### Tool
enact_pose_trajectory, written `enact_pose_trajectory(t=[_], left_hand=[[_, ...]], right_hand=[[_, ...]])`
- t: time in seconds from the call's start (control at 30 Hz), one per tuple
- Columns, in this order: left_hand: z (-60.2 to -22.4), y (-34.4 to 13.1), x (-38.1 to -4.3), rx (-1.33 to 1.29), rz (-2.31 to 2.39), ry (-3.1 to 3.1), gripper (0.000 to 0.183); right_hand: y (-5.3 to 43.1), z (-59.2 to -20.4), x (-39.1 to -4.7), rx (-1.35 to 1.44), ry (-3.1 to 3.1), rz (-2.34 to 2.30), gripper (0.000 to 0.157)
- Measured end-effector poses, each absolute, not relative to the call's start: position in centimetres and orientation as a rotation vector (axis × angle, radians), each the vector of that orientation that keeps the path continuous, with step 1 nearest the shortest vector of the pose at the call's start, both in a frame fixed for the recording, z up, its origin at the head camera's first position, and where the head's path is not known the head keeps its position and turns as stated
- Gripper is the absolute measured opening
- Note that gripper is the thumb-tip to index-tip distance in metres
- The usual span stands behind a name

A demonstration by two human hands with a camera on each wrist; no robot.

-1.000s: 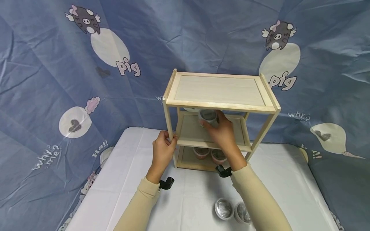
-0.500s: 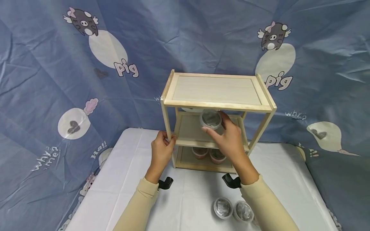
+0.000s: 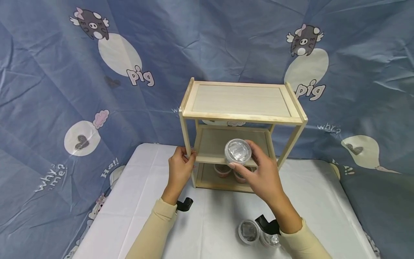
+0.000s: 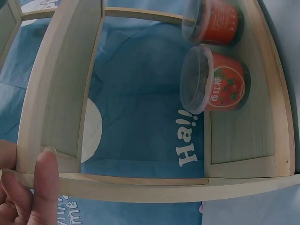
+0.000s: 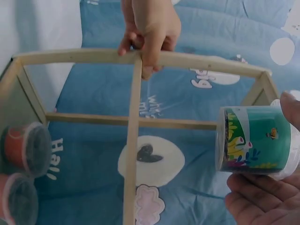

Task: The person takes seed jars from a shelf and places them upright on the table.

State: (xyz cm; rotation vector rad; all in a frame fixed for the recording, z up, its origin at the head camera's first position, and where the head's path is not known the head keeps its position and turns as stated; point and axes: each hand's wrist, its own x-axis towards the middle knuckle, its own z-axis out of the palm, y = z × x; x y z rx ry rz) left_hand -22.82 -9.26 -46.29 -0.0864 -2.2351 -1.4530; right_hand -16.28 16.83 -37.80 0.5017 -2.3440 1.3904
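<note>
Green-labelled tub (image 5: 258, 136), moved since the earlier frame: out from beneath the top board (image 3: 240, 100) of a three-tier wooden rack (image 3: 292, 144), now before the middle shelf's (image 3: 211, 142) front edge, lid toward the head camera.
Left hand (image 3: 181, 165): fingers clasping the left front post (image 3: 185, 133).
Red-labelled tubs (image 4: 222, 82), two: bottom shelf (image 3: 207, 180), adjacent.
Clear-lidded tubs (image 3: 248, 232), two: white-covered surface (image 3: 145, 187), side by side.
Right hand (image 3: 263, 174): fingers and thumb grasping the green-labelled tub.
</note>
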Motion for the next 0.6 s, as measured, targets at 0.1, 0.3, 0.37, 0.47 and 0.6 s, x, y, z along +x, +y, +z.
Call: enact_pose_trajectory(t=[0.1,0.3,0.37,0.47,0.6], left_hand=[[-46.3,-9.2,-22.9,-0.086,-1.468,-2.232,0.013],[-46.3,-9.2,-22.8,-0.093,-1.468,-2.236,0.013],[-46.2,-9.3,-22.8,-0.101,-1.463,-2.229,0.013],[-46.2,-9.3,-22.8,-0.107,-1.463,-2.224,0.013],[-46.2,-9.3,-22.8,-0.096,-1.468,-2.234,0.012]], right_hand=[[16.9,-38.2,-15.1,0.511,-2.374,1.384,0.076],[16.5,-39.9,-12.9,0.562,-2.418,1.413,0.079],[16.1,-40.9,-12.2,0.579,-2.438,1.437,0.079],[15.5,-42.4,-11.2,0.594,-2.469,1.47,0.08],[15.2,-44.7,-10.0,0.577,-2.483,1.53,0.079]])
